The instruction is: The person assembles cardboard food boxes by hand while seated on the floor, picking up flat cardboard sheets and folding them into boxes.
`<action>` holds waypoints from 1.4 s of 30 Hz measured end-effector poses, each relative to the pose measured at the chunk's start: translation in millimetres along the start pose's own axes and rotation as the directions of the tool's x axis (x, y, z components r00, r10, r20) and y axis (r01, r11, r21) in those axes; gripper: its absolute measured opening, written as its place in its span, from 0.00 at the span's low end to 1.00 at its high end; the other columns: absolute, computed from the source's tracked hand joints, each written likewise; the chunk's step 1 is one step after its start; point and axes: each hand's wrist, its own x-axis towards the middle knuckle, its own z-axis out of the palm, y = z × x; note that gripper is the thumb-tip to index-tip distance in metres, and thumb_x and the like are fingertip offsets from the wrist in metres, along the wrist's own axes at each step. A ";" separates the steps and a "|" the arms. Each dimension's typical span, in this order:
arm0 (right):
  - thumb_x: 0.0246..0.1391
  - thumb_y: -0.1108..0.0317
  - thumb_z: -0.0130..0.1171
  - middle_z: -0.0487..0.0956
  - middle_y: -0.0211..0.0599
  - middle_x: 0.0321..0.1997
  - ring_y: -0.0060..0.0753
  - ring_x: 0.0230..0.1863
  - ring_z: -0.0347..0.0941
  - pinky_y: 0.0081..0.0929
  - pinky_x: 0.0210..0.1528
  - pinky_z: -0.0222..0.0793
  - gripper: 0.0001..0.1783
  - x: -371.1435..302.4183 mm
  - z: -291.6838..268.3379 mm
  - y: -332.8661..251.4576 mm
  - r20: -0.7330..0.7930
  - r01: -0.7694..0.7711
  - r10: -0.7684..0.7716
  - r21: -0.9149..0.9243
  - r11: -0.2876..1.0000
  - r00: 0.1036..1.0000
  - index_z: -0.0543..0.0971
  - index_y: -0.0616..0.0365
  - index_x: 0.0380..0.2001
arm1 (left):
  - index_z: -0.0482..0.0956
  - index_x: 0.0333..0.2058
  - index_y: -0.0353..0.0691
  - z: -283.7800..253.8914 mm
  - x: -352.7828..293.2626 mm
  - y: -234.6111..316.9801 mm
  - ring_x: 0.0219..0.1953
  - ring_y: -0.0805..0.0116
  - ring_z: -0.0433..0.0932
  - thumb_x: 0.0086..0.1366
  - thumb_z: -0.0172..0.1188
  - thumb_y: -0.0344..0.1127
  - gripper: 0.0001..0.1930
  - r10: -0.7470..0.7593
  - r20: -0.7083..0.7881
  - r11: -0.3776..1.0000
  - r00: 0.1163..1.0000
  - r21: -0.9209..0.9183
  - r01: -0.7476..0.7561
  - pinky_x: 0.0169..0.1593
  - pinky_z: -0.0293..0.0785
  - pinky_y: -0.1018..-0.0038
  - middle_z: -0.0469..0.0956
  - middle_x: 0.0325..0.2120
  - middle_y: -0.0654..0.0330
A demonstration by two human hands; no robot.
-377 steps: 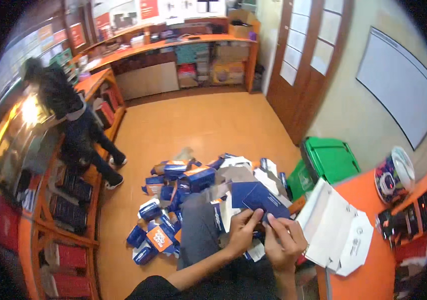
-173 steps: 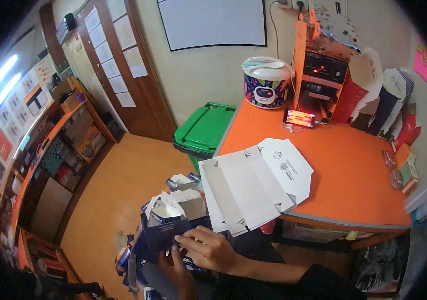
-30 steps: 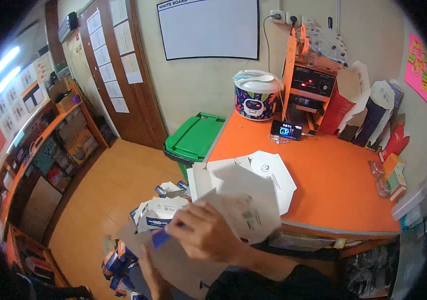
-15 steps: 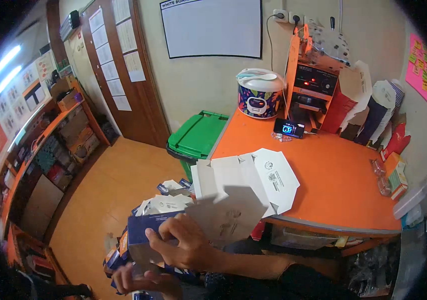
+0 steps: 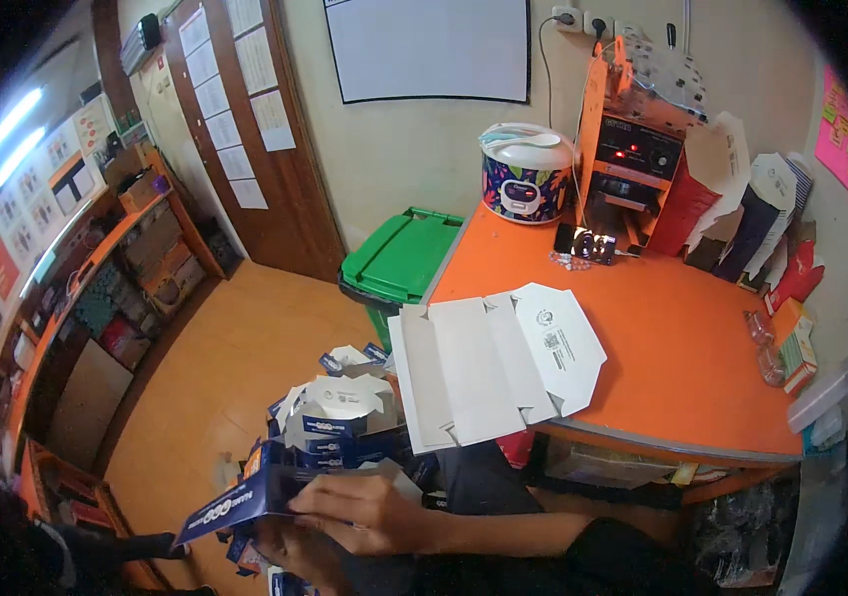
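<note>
Gripping a blue flat carton [image 5: 245,502], both hands: right hand [image 5: 359,512] on top, left hand [image 5: 290,546] under. White flat cartons [image 5: 493,363] overhang desk [image 5: 682,338] front-left edge.

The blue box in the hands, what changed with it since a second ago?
A second ago the right hand lifted a white flat sheet. Now both hands have dropped lower, and the right hand lies on the blue box, a flat carton, with the left hand under it. The white sheets on the orange table stayed.
</note>
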 end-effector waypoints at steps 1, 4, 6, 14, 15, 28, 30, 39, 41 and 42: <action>0.47 0.72 0.62 0.78 0.41 0.42 0.40 0.40 0.77 0.30 0.38 0.74 0.18 -4.3 2.9 7.8 0.022 0.091 -0.090 -0.071 0.993 0.996 0.79 0.62 0.43 | 0.72 0.45 0.28 11.3 3.2 4.7 0.40 0.62 0.77 0.68 0.49 0.34 0.14 -0.047 -0.183 0.997 0.982 0.050 0.057 0.40 0.76 0.70 0.76 0.41 0.50; 0.45 0.72 0.62 0.76 0.40 0.45 0.43 0.45 0.75 0.33 0.43 0.73 0.21 -3.8 3.9 24.5 0.065 0.144 -0.130 -0.314 0.938 0.989 0.79 0.59 0.47 | 0.72 0.43 0.27 22.9 5.6 14.4 0.36 0.64 0.76 0.68 0.49 0.37 0.15 -0.054 -0.267 0.978 0.962 0.179 0.105 0.35 0.76 0.72 0.76 0.38 0.52; 0.45 0.73 0.62 0.76 0.40 0.45 0.43 0.46 0.74 0.34 0.45 0.73 0.24 -2.6 4.3 27.3 0.052 0.140 -0.130 -0.317 0.938 0.990 0.77 0.58 0.50 | 0.72 0.44 0.26 31.3 4.0 29.4 0.37 0.60 0.79 0.67 0.49 0.41 0.19 -0.134 -0.205 0.989 0.970 0.038 0.145 0.37 0.78 0.70 0.77 0.37 0.51; 0.45 0.77 0.57 0.74 0.40 0.38 0.40 0.38 0.73 0.30 0.38 0.73 0.31 -8.7 -0.6 19.8 0.117 0.021 0.024 -0.367 0.930 0.993 0.71 0.57 0.57 | 0.69 0.51 0.28 -4.8 21.6 18.0 0.40 0.56 0.79 0.65 0.53 0.35 0.20 0.278 -0.246 0.872 0.929 0.469 -0.136 0.42 0.79 0.68 0.74 0.45 0.44; 0.44 0.78 0.58 0.75 0.41 0.36 0.41 0.37 0.74 0.31 0.38 0.73 0.27 -6.4 -0.5 13.5 0.110 0.068 -0.028 -0.390 0.918 0.994 0.72 0.64 0.52 | 0.69 0.52 0.29 -23.0 15.8 -6.3 0.40 0.56 0.79 0.65 0.54 0.33 0.19 0.509 -0.108 0.486 0.854 0.854 -0.182 0.42 0.79 0.69 0.74 0.45 0.44; 0.40 0.79 0.59 0.76 0.41 0.31 0.41 0.32 0.74 0.33 0.36 0.72 0.14 4.3 -6.2 10.1 0.247 0.029 0.055 -0.325 0.945 0.968 0.79 0.62 0.35 | 0.71 0.44 0.32 50.7 -2.2 23.6 0.34 0.74 0.76 0.68 0.53 0.30 0.09 -0.033 -0.243 0.999 0.969 -0.010 0.032 0.34 0.78 0.77 0.76 0.35 0.60; 0.42 0.80 0.61 0.78 0.41 0.29 0.41 0.30 0.76 0.31 0.32 0.72 0.10 6.8 -3.0 6.7 0.048 -0.073 0.089 -0.267 0.961 0.995 0.79 0.63 0.32 | 0.71 0.45 0.32 53.1 -6.6 22.5 0.35 0.75 0.75 0.69 0.53 0.31 0.10 -0.005 -0.202 1.000 0.979 0.017 0.009 0.36 0.76 0.78 0.76 0.36 0.60; 0.44 0.80 0.63 0.80 0.41 0.27 0.36 0.26 0.79 0.24 0.30 0.73 0.06 4.9 12.2 2.8 -0.071 -0.169 0.158 -0.207 0.964 0.985 0.81 0.63 0.29 | 0.69 0.53 0.30 41.0 -23.4 18.7 0.44 0.68 0.73 0.62 0.54 0.24 0.19 -0.004 -0.045 0.997 0.999 0.079 0.007 0.50 0.69 0.74 0.76 0.41 0.57; 0.47 0.75 0.61 0.79 0.46 0.33 0.47 0.35 0.77 0.33 0.39 0.73 0.10 6.0 7.9 -2.8 0.016 -0.289 0.298 -0.201 0.936 0.954 0.80 0.63 0.36 | 0.67 0.53 0.30 48.7 -19.9 17.8 0.44 0.66 0.74 0.59 0.57 0.24 0.22 0.138 -0.047 0.989 0.989 0.059 -0.135 0.50 0.70 0.71 0.76 0.40 0.56; 0.47 0.75 0.61 0.79 0.46 0.33 0.47 0.35 0.77 0.33 0.39 0.73 0.10 5.2 2.5 -2.2 0.040 -0.255 0.266 -0.181 0.950 0.963 0.80 0.63 0.36 | 0.64 0.55 0.31 49.0 -14.2 14.4 0.46 0.64 0.74 0.57 0.59 0.23 0.26 0.167 0.047 0.965 0.985 0.195 -0.173 0.51 0.70 0.68 0.73 0.45 0.54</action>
